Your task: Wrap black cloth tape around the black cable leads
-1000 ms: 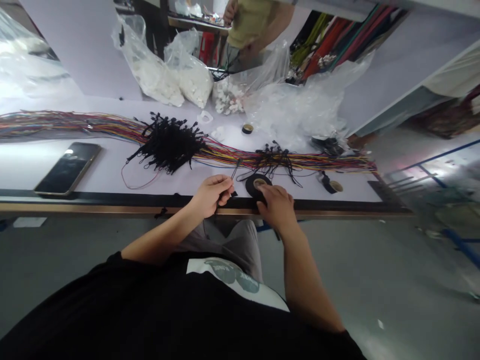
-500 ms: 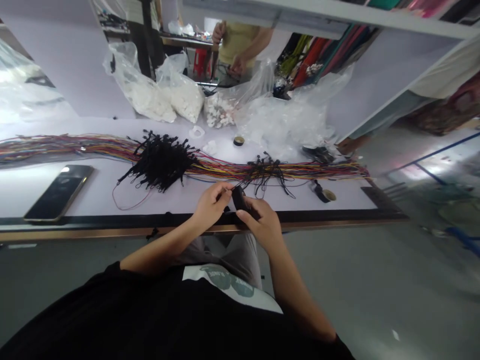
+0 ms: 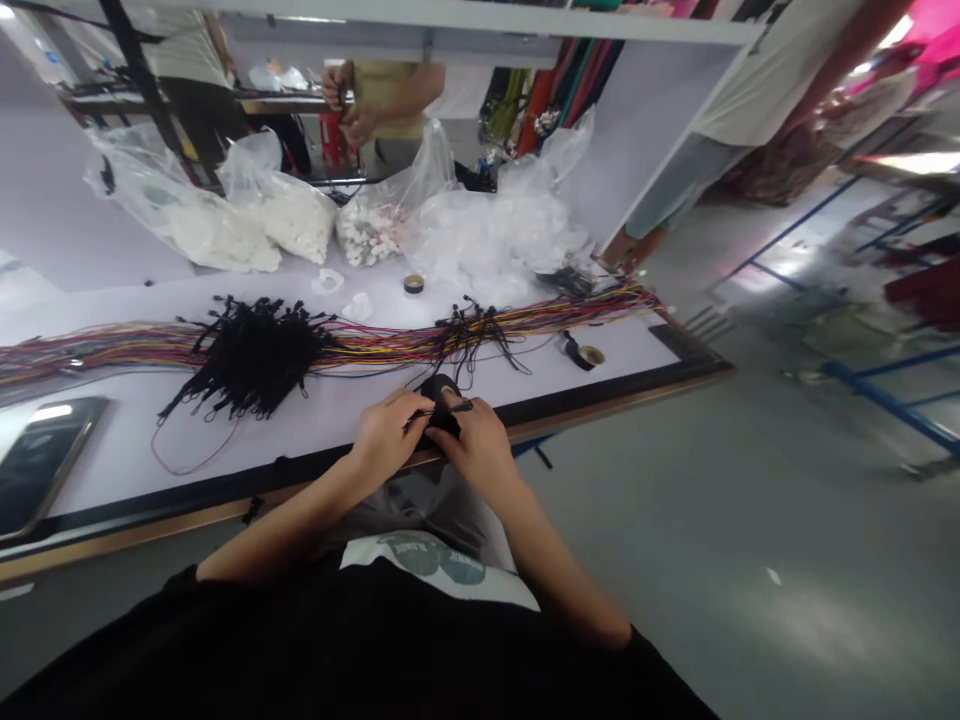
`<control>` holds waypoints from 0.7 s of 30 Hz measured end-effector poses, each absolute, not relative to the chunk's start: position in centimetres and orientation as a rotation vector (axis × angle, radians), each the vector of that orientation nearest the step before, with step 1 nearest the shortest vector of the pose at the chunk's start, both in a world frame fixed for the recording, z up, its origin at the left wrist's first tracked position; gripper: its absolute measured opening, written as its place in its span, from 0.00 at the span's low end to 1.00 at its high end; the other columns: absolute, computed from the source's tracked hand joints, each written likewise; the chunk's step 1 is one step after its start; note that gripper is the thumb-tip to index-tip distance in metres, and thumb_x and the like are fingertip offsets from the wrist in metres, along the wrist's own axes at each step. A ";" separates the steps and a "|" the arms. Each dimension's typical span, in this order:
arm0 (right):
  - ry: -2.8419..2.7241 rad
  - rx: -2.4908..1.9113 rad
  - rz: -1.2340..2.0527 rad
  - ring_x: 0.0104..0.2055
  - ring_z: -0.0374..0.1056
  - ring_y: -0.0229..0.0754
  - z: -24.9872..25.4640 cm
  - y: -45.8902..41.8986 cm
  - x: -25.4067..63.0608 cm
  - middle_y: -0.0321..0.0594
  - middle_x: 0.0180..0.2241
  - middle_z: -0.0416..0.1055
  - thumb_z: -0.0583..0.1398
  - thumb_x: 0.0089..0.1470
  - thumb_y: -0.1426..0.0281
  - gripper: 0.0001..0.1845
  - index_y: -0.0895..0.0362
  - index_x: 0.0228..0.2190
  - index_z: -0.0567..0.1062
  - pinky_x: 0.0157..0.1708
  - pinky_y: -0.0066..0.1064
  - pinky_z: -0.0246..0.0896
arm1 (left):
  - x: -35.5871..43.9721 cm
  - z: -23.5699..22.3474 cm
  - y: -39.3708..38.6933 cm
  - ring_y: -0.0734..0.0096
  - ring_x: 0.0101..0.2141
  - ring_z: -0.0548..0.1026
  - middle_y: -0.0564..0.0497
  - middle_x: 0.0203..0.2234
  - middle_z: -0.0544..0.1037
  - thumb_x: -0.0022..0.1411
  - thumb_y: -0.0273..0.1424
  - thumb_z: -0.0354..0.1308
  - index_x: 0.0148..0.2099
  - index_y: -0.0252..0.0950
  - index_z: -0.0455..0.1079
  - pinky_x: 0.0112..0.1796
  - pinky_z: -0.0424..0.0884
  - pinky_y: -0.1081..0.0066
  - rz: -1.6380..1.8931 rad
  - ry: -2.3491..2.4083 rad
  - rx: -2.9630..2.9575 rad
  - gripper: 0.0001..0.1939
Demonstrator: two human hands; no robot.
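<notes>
Where the 2 hands meet over the near edge of the surface [image 3: 112, 470], much is hard to make out: the left hand [image 3: 386, 435] and the right hand [image 3: 476, 450] are pressed close together, and between them sits a roll of black tape [image 3: 437, 392], only its top showing above the knuckles. The right hand is wrapped around the roll; the left hand's fingers are narrowed on something thin and dark at the roll's side, probably a wire end, though it is too small to tell. A short dark stub [image 3: 461, 406] sticks out over the right hand.

Beyond the hands, a long bundle of coloured wires [image 3: 375, 345] runs along the surface from its left edge to its far right corner. A heap of black taped ends [image 3: 251, 355] lies on the bundle left of the hands, and a smaller black cluster [image 3: 472, 330] just beyond them. A second tape roll [image 3: 589, 355] lies near the right edge, a small one [image 3: 413, 284] further back. A phone [image 3: 41, 460] at the left edge is cut off by the frame. Clear bags of white parts [image 3: 247, 220] line the far edge; the parts are blurred. Another person [image 3: 379, 95] stands behind, cut off at the top. Lettering on the shirt print [image 3: 439, 565] is cut off and unreadable.
</notes>
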State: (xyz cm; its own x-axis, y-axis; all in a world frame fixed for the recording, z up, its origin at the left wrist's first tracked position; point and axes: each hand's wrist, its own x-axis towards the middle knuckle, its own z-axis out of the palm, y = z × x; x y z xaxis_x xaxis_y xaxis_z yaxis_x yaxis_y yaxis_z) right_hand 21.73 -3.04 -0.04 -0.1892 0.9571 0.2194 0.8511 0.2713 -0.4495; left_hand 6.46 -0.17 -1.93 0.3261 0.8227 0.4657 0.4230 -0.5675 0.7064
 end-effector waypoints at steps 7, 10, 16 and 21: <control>-1.898 -1.809 0.305 0.38 0.69 0.49 1.0 -3.8 21.9 0.46 0.34 0.76 0.64 0.46 0.62 0.17 0.57 0.38 0.72 0.36 0.38 0.62 | 7.4 -0.3 -0.1 0.71 0.28 0.67 0.52 0.25 0.70 0.57 0.30 0.49 0.29 0.36 0.64 0.32 0.65 0.72 0.928 1.131 1.924 0.06; -1.804 -1.798 0.361 0.37 0.69 0.48 1.5 -3.8 22.4 0.44 0.34 0.76 0.65 0.44 0.63 0.21 0.56 0.41 0.71 0.35 0.37 0.63 | 7.6 0.0 0.2 0.76 0.26 0.63 0.55 0.22 0.65 0.56 0.32 0.51 0.27 0.36 0.61 0.30 0.62 0.75 0.885 0.953 1.663 0.07; -1.758 -1.650 0.365 0.38 0.70 0.48 1.6 -3.2 23.2 0.42 0.35 0.76 0.65 0.42 0.64 0.26 0.54 0.45 0.69 0.39 0.41 0.63 | 7.5 0.6 0.2 0.82 0.16 0.50 0.61 0.15 0.53 0.53 0.39 0.57 0.27 0.36 0.60 0.18 0.48 0.78 0.868 0.792 1.242 0.14; -1.792 -1.618 0.287 0.38 0.71 0.50 1.8 -2.6 23.4 0.43 0.36 0.76 0.64 0.44 0.63 0.24 0.55 0.44 0.69 0.41 0.44 0.62 | 7.2 0.5 0.9 0.81 0.18 0.57 0.59 0.19 0.61 0.53 0.37 0.58 0.38 0.36 0.67 0.20 0.55 0.78 1.094 0.820 1.320 0.12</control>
State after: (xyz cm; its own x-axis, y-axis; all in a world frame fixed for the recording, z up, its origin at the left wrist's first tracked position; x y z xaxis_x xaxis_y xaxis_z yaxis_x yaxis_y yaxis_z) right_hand 23.44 -2.63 1.80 0.0201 0.9393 0.3425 0.7852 0.1972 -0.5869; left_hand 7.20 0.88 0.49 0.3150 0.9414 0.1208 -0.1477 -0.0771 0.9860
